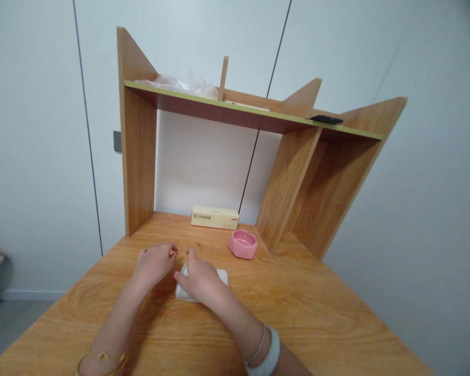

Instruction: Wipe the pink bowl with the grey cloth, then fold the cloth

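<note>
On the wooden desktop lies a flat white piece [222,275], roughly rectangular with rounded corners; it may be a folded cloth, but its kind does not show clearly. My right hand [200,278] rests over its middle and hides much of it, with thumb and index finger spread apart. Just left of the white piece, my left hand [155,265] hovers near the desktop. Its fingers bend loosely inward, open, and nothing shows between them. Behind and to the right stands a pink faceted bowl [243,245].
A long cream box [214,218] with printed lettering stands at the back of the desktop [297,313]. Wooden shelving [140,162] rises around the rear. Its upper shelf bears a clear plastic bag [184,85] and a dark flat object [327,119].
</note>
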### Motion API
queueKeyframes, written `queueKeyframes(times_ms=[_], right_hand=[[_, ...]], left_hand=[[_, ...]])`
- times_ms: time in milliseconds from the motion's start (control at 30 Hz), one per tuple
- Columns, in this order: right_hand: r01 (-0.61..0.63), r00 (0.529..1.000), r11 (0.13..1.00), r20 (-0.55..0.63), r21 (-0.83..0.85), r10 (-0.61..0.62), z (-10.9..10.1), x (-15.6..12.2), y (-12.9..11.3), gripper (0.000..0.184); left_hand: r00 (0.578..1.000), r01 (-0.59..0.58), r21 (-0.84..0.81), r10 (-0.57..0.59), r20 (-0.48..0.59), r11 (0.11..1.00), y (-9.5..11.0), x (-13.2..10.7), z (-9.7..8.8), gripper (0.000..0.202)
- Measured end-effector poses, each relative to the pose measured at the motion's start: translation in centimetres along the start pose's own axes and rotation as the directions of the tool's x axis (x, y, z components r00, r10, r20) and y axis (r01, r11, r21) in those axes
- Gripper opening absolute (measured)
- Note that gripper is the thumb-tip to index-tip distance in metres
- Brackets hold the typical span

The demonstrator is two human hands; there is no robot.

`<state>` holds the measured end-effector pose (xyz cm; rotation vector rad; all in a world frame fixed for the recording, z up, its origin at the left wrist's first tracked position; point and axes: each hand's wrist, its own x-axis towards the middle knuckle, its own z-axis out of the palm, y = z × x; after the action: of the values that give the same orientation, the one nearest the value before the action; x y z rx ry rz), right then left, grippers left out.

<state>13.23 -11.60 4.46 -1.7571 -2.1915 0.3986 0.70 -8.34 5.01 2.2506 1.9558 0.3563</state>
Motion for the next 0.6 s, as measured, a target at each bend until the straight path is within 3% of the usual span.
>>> queueKeyframes(times_ms=[67,233,333,433,500,600], right_hand=[[0.025,0.999,0.999,0.024,0.036,-0.026,0.4,-0.1,0.4,0.043],[0.021,0.986,0.998,-0.164,0.055,-0.012,-2.1,-1.3,4.2,0.024],[-0.018,0.99,0.999,-0.14,0.043,0.024,-3.2,-2.5,6.5,0.017],[-0.006,0.999,0.999,-0.046,0.051,0.009,-2.4,-4.0,7.5,0.016],[0.048,0.999,0.998,0.014,0.03,-0.049,-1.2,-4.9,7.5,0.024],[0.059,0.998,0.994,0.03,-0.093,-0.056,0.5,-5.5,7.4,0.032]], left_hand=[[1.0,0.005,-0.014,-0.005,0.0,1.0,-0.2,-0.3,-0.1,0.028],[0.996,-0.09,-0.143,0.092,0.01,0.986,-0.5,-1.0,-0.2,0.024],[0.983,-0.17,-0.177,0.179,0.037,0.969,0.1,-1.6,0.3,0.021],[0.969,-0.185,-0.094,0.198,0.145,0.978,1.0,-2.1,0.9,0.02],[0.956,-0.188,-0.033,0.19,0.224,0.982,1.6,-2.2,1.2,0.025],[0.945,-0.208,-0.018,0.205,0.256,0.978,1.9,-1.9,1.3,0.028]])
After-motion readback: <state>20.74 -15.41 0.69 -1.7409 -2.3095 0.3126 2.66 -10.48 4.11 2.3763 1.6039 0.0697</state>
